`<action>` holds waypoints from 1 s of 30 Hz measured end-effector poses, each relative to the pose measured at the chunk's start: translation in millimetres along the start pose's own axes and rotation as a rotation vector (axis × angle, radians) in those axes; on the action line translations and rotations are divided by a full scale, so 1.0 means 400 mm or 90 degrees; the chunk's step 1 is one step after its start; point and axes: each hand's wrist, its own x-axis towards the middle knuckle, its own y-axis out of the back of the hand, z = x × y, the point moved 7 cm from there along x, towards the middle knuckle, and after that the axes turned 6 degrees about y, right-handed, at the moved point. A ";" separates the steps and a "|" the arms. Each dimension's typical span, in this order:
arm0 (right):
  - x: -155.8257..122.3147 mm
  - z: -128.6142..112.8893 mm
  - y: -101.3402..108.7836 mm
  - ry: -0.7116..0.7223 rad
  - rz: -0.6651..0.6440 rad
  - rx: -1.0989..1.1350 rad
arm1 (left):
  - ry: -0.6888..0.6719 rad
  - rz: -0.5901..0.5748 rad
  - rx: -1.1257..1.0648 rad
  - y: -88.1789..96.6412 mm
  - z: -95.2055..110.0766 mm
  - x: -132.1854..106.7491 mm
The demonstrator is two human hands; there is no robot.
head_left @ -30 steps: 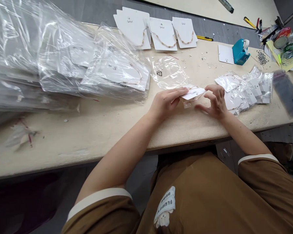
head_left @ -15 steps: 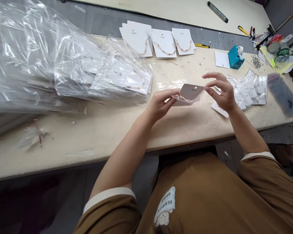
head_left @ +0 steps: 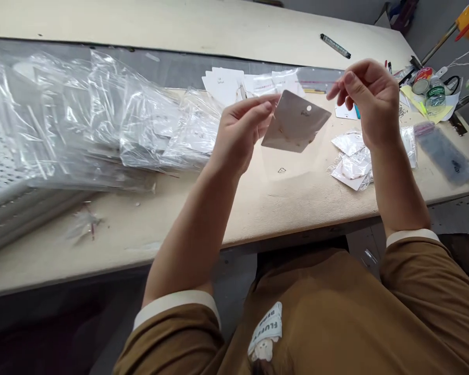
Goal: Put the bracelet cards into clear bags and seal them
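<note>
Both my hands are raised above the wooden table point(head_left: 180, 208). Between them hangs a clear plastic bag point(head_left: 293, 156) with a white jewellery card point(head_left: 295, 122) inside it. My left hand point(head_left: 240, 130) pinches the bag's upper left corner beside the card. My right hand point(head_left: 365, 96) pinches the bag's top edge at the upper right, fingers curled together. The card is tilted, with a small hole near its top and a thin chain faintly visible on it.
A large heap of bagged cards point(head_left: 101, 125) fills the table's left. More cards with necklaces point(head_left: 226, 83) lie behind my hands. Small filled bags point(head_left: 355, 156) lie at the right, near a dark zip bag point(head_left: 445, 153), a bottle point(head_left: 433, 96) and clutter. A marker point(head_left: 335, 46) lies on the far table.
Both hands lifted the card and bag off the table and up toward the camera; the card now hangs inside the bag, held by its top corners.
</note>
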 end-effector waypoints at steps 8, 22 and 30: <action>0.141 -0.047 0.036 0.147 0.072 0.017 | -0.108 -0.018 0.100 0.023 0.135 0.118; 0.115 -0.011 -0.001 0.080 0.076 0.089 | -0.191 0.032 0.148 -0.002 0.168 0.096; 0.089 0.012 -0.033 0.026 -0.135 0.078 | -0.266 0.032 0.246 -0.008 0.199 0.044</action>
